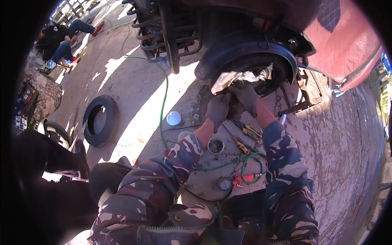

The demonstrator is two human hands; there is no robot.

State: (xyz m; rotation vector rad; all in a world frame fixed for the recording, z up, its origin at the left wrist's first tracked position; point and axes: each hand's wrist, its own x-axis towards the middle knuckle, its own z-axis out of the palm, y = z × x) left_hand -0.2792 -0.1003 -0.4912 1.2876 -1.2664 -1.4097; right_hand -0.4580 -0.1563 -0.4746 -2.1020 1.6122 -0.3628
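Observation:
Both my hands wear grey gloves and meet at the lower side of a wheel [279,77] under a black fender [249,45]. My left hand [217,109] is closed, its fingertips close to those of my right hand [246,96]. The right one is closed too, against the wheel's near side; what either grips is hidden by the fingers and shadow. A bright, crumpled-looking silvery patch [228,79] shows in the wheel opening just beyond them. Below my hands lie yellow-and-black pliers [251,131], a tool with an orange-brown handle [241,146] and a round open tin [215,145].
A loose black tyre [109,130] lies at left. A green hose [166,92] crosses the ground to a red air gun [245,179] with a round gauge [225,184]. A round lid [174,118] lies nearby. Someone in dark clothes sits beside me; another person [57,43] sits far left.

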